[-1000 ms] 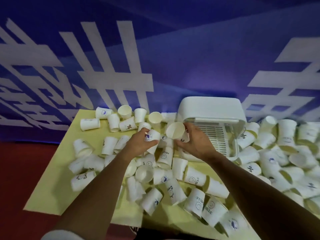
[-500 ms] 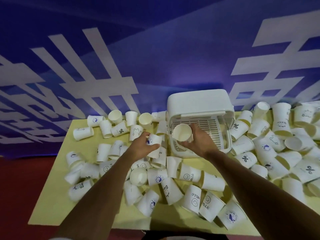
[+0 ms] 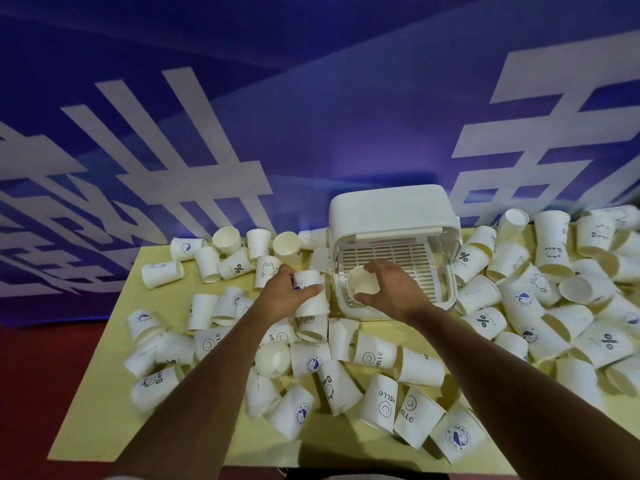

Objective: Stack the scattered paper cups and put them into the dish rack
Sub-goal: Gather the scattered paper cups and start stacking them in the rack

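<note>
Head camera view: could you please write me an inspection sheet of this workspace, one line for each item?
Surface: yellow table, mostly covered with cups.
Job's things: white dish rack with its lid raised, no cup seen set down inside. Scattered paper cups on both sides of it, most lying on their sides, a few upright.
Clutter: nothing seen.
Grippers: left hand grips a printed cup just left of the rack. Right hand holds a second cup, mouth toward the camera, at the rack's open front.
Cables: nothing seen.
Surroundings: blue backdrop with large white characters; red floor at left.
</note>
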